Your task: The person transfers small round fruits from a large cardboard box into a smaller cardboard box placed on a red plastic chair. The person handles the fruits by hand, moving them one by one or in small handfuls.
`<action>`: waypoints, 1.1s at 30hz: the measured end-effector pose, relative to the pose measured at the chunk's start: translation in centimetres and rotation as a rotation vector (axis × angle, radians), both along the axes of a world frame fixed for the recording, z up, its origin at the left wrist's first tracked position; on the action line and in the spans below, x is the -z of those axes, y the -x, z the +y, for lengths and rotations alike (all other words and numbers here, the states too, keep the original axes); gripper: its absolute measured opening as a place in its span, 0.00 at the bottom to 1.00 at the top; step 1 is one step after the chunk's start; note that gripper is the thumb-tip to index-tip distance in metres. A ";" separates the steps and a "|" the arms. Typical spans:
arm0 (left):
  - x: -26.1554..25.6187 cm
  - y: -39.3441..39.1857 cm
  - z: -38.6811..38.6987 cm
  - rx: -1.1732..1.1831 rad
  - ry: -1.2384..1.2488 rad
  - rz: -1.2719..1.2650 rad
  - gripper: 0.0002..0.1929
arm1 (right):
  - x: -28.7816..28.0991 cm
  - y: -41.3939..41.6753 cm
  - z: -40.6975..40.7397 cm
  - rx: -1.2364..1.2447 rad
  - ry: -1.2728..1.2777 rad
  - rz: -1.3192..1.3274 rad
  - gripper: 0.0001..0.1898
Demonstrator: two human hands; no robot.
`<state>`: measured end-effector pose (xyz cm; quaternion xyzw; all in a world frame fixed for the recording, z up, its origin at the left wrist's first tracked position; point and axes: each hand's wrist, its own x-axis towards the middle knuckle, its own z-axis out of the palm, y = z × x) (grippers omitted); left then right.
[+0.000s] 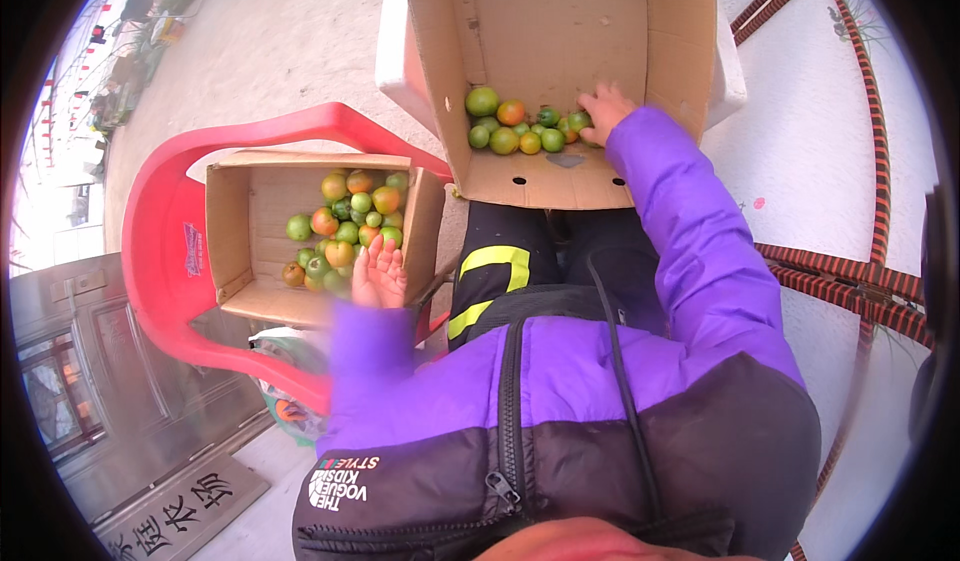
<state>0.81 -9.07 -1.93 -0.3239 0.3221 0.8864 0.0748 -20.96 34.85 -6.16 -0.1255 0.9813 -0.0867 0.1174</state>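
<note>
My left hand (381, 274), palm up with the fingers apart, is over the near right corner of a small cardboard box (259, 201). Green and orange tomatoes (340, 254) are heaped in that box, mostly towards its right side. My right hand (606, 115) reaches into a larger cardboard box (555, 28) in front of my knees. Its fingers are around or against a green tomato (578, 121) at the right end of a cluster; whether they grip it is unclear. Other tomatoes in the cluster include a large green one (482, 101) and an orange one (511, 112).
The small box sits on a red plastic armchair (154, 261). White foam (405, 58) shows beneath the large box. A plastic bag (289, 403) is by the chair. Red-and-black wrapped bars (832, 268) cross the right side, and a sign bearing writing (187, 505) lies lower left.
</note>
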 end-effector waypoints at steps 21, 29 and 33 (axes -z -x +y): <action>-4.8 2.1 0.7 -0.082 -0.059 0.260 0.17 | -8.7 -15.3 -12.7 -0.213 0.939 -0.244 0.16; -2.9 0.4 7.9 0.479 -0.138 0.130 0.27 | -9.3 -15.7 -15.2 -0.357 0.955 -0.048 0.18; -3.5 1.9 7.7 0.468 -0.129 0.123 0.26 | -8.2 -13.9 -14.0 -0.377 0.951 0.138 0.17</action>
